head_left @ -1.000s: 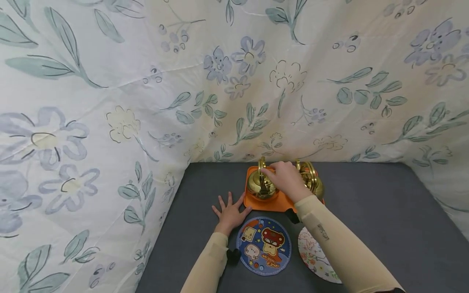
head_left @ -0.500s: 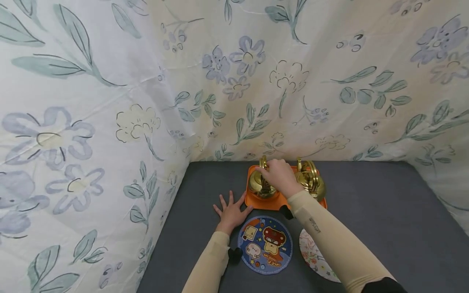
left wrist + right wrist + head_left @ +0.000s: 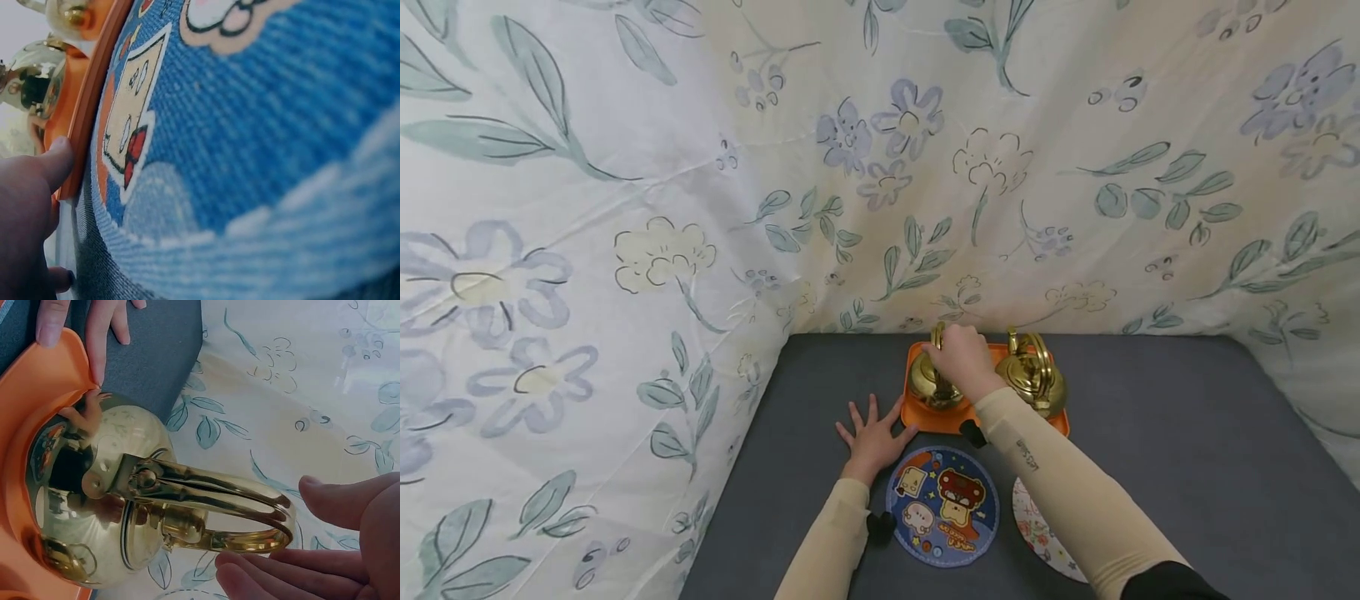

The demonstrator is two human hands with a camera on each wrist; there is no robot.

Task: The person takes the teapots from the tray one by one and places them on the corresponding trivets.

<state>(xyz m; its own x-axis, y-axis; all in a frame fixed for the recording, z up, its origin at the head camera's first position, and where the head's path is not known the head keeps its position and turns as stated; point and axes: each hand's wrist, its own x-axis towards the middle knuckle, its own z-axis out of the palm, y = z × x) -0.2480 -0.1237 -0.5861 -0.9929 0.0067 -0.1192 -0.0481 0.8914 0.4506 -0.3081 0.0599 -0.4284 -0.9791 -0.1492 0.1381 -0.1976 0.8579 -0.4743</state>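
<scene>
An orange tray at the back of the table carries two brass teapots. The left teapot stands upright with its looped double handle raised. Around that handle is my right hand; in the right wrist view its fingers lie under the loop and the thumb is apart from it, so the handle is not gripped. My left hand lies with fingers spread at the tray's front left corner, thumb and a fingertip touching the edge. The right teapot sits beside the first, its handle leaning to the right.
In front of the tray lies a round blue mat with cartoon figures. To its right, a round floral mat is partly covered by the right forearm. A floral cloth hangs behind and left of the grey table.
My right hand and forearm have shifted left, revealing more of the right teapot. The left hand, tray and left teapot hold nearly the same places.
</scene>
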